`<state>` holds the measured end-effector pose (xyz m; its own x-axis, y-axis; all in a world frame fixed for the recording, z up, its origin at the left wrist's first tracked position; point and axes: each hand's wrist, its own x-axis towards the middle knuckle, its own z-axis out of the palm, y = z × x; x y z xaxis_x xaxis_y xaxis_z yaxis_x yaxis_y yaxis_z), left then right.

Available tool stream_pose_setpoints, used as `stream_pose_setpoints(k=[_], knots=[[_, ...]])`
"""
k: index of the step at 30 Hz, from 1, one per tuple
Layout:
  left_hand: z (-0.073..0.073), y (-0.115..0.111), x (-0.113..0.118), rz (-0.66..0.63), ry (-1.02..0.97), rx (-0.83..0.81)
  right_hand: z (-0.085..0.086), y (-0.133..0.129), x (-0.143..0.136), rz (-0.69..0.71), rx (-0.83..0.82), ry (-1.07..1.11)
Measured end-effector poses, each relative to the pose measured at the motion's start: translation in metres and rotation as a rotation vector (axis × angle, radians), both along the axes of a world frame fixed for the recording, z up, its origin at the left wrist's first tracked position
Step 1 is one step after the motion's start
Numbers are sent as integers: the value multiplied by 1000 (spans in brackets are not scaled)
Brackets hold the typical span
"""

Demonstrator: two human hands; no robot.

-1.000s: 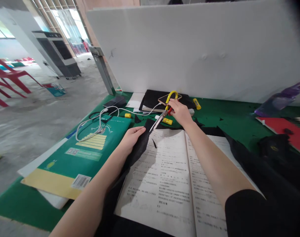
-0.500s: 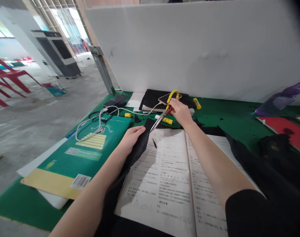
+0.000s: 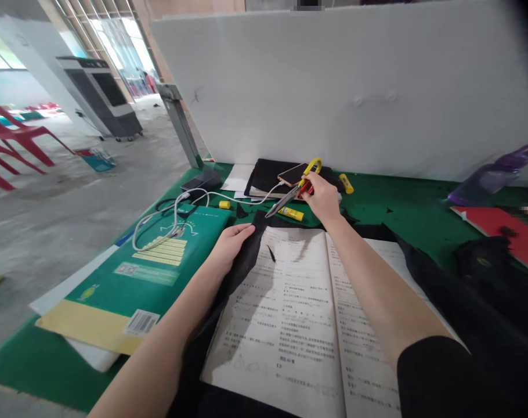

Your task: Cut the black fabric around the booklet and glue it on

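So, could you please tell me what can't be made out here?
Head view: red scissor handle, partly hidden by the right hand.
Head view: open book, cut off by bottom edge; most print too small to read.
Head view: phone, partly behind the yellow scissor handle.
Head view: black material, partly under the open book.

black sleeve [image 3: 436, 377], bare forearms [image 3: 372, 278], bare hands [image 3: 323, 197]

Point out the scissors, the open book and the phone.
Scissors [image 3: 289, 198]: head view, on the metal blades.
Book [image 3: 296, 307]: head view, on the left page.
Phone [image 3: 292, 174]: head view, on its dark upper face.
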<state>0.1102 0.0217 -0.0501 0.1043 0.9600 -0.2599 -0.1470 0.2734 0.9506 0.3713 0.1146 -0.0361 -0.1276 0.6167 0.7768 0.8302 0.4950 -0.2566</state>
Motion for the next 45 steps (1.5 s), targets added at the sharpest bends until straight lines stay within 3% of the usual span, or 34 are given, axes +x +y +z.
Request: stream_pose_setpoints(k=[7,14,25,36,45], knots=[[1,-1,0,-5,-8,-9,5,-3,-3,-59,12,-33],[0,0,-1,-16,-8,-5,8,0,-10,42,-79,-65],[0,0,-1,-6,-4,-5,5,9,-14,-54,-198,-135],[0,0,0,2,-17,-6,14,-1,4,-6,-14,-100],[4,-1,2,122,-26,-42,17,-4,24,74,73,-197]])
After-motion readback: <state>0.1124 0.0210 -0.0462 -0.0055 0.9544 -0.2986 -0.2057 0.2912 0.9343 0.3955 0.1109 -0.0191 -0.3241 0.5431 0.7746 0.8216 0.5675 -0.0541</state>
